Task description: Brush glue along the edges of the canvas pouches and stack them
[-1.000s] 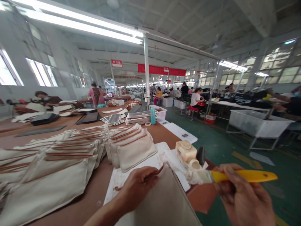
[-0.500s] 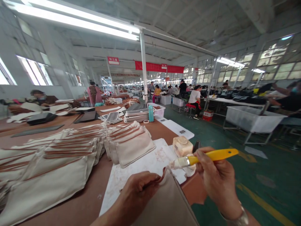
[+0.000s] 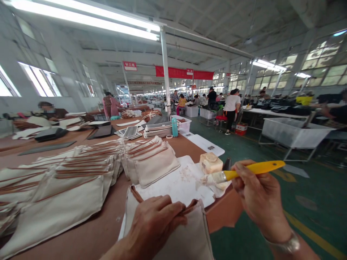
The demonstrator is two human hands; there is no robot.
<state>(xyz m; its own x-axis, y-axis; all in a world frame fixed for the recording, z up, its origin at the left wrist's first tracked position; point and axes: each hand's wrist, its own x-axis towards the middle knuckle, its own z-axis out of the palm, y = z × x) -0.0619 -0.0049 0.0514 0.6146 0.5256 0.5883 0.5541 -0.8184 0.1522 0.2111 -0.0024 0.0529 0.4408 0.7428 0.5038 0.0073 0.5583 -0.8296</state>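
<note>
While gripped: one yellow-handled brush point(image 3: 238, 173) in right hand point(image 3: 257, 196), one canvas pouch point(image 3: 176, 234) under left hand point(image 3: 154, 225).

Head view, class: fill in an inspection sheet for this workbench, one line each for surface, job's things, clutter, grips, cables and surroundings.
Surface: brown table with a stained white board at the near edge.
Job's things: canvas pouch on the board; yellow-handled brush; glue tub beside it.
Clutter: rows of finished pouches; teal bottle; stacked trays.
Grips: left hand presses the pouch's top edge; right hand holds the brush, bristles above the board.
Cables: nothing seen.
Surroundings: factory hall, green floor, white bin, other people at far tables.
</note>
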